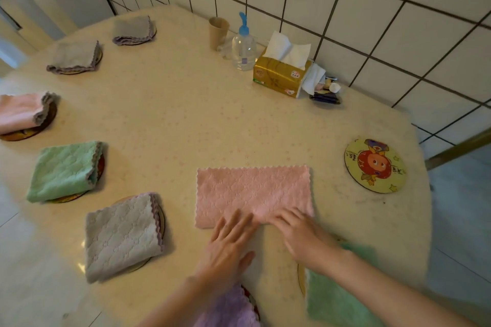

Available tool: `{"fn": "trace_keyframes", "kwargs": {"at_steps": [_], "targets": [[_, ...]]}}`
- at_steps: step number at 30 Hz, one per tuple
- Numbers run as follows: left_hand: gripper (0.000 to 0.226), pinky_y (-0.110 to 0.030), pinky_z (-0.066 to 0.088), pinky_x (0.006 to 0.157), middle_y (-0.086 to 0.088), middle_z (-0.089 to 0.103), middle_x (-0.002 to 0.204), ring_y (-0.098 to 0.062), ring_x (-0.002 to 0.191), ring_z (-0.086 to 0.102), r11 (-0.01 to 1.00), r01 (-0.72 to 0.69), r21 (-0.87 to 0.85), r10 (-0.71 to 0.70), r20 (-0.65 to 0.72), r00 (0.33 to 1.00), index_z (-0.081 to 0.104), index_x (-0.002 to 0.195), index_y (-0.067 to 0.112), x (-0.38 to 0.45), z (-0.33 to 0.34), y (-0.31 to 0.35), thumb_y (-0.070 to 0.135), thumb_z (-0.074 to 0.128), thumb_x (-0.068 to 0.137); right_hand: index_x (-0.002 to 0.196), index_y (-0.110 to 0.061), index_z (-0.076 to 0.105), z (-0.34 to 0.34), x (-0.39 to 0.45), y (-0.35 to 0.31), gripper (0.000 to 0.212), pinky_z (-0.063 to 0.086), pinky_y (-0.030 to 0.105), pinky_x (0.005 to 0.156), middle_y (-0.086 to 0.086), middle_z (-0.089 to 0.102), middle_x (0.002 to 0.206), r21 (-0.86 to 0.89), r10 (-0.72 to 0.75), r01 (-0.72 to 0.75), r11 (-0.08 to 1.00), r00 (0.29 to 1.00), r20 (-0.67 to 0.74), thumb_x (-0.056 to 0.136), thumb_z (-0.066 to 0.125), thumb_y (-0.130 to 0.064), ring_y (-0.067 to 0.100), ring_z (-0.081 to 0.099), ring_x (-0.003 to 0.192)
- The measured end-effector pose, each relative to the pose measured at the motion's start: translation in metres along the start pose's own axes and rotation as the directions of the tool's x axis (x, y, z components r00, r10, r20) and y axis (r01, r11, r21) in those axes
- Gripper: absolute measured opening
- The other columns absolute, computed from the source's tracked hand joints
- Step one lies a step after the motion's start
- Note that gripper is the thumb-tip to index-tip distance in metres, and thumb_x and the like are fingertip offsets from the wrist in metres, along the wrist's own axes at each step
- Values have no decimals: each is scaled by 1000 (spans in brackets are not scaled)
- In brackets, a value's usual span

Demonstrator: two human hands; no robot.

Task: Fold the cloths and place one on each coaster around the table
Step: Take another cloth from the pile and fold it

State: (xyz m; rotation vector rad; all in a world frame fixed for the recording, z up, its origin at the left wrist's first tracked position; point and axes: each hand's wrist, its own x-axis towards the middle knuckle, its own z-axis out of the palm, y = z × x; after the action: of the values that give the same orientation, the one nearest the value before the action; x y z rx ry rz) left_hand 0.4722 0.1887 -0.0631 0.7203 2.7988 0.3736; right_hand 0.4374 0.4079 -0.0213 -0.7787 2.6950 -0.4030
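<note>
- Nearest: left hand [230,239] and right hand [300,233] flat on the near edge of the pink cloth [253,194], fingers [239,220] straight and slightly spread, pressing rather than pinching.
- Just beyond the fingertips: pink cloth folded into a strip on the desk [186,114], long axis running left to right, so probably next folded end over end.
- Farther right: bare coaster [375,165], well apart from the cloth, nearer the right hand; likely destination.
- Farther left: other coasters already covered with folded cloths.
</note>
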Motion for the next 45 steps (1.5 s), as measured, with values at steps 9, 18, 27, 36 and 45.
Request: {"fn": "trace_keyframes", "kwargs": {"at_steps": [9, 18, 27, 36, 45], "targets": [[59, -41, -8, 117, 23, -15, 154, -5, 143, -20, 986, 167, -2, -167, 43, 985, -3, 148, 44, -36, -10, -42, 49, 24, 95, 134, -26, 41, -6, -6, 27, 78, 45, 27, 84, 0, 46, 119, -169, 50, -40, 985, 997, 56, 70, 57, 15, 20, 42, 111], [53, -46, 18, 115, 0, 41, 149, -28, 139, 29, 964, 234, 123, -237, 6, 972, 45, 138, 24, -41, -21, -45, 42, 32, 90, 132, -31, 31, -12, 11, 27, 85, 39, 32, 88, -1, 37, 122, -238, 38, -16, 971, 995, 90, 64, 57, 13, 19, 35, 114], [75, -35, -3, 118, 15, -4, 158, -11, 145, -15, 966, 199, -163, -185, 98, 978, -3, 150, 35, 5, -13, 38, 67, -1, 82, 97, -15, 57, -14, 11, 24, 47, 46, 32, 65, 1, 60, 91, -357, 1, -34, 934, 996, -94, 56, 75, -1, 23, 57, 80], [82, -41, -13, 116, 16, 9, 157, -7, 145, -12, 993, 55, -106, -41, 127, 991, 6, 150, 35, 6, -18, 5, 73, 37, 84, 86, -19, 52, -10, -40, -39, 30, 44, 29, 55, -2, 56, 76, -87, 33, -57, 995, 965, -259, 60, 61, -6, 20, 53, 69], [44, -47, 46, 99, 5, 60, 131, -20, 128, 50, 958, -251, -136, 242, -82, 967, 63, 118, 27, -6, -17, 8, 35, 60, 75, 111, -22, 54, -17, -39, -80, 23, 46, 25, 77, -2, 64, 99, 417, 120, -12, 909, 965, -234, 91, 44, -29, 13, 57, 90]]}}
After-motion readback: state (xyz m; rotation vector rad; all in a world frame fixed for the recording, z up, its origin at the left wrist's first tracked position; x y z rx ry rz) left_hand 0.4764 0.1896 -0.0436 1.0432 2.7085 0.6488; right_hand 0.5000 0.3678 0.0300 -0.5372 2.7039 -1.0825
